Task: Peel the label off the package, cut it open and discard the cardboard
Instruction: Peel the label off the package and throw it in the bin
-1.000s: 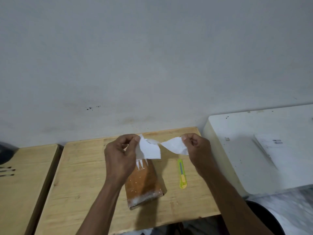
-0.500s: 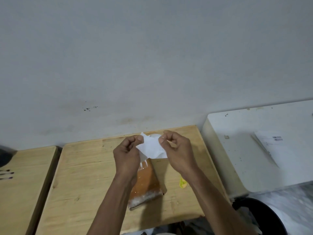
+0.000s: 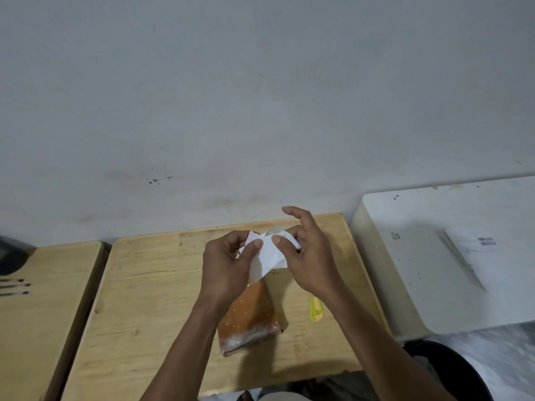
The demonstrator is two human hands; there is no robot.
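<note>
A white paper label point(image 3: 267, 256) is held up between both hands above the wooden table point(image 3: 150, 287). My left hand point(image 3: 224, 266) pinches its left side, and my right hand point(image 3: 307, 256) grips its right side with the index finger lifted. Below the hands a brown cardboard package point(image 3: 249, 314) wrapped in clear tape lies flat on the table, partly hidden by my left wrist. A yellow utility knife point(image 3: 316, 311) lies to its right, mostly covered by my right forearm.
A second wooden table point(image 3: 37, 308) stands to the left. A white surface point(image 3: 419, 256) to the right carries a white mailer with barcodes point(image 3: 474, 250). A black bin point(image 3: 451, 369) sits at lower right. The grey wall rises behind.
The hands, spread apart with the label pieces a second ago, have come together and folded the white label between them. My right hand moved left over the knife.
</note>
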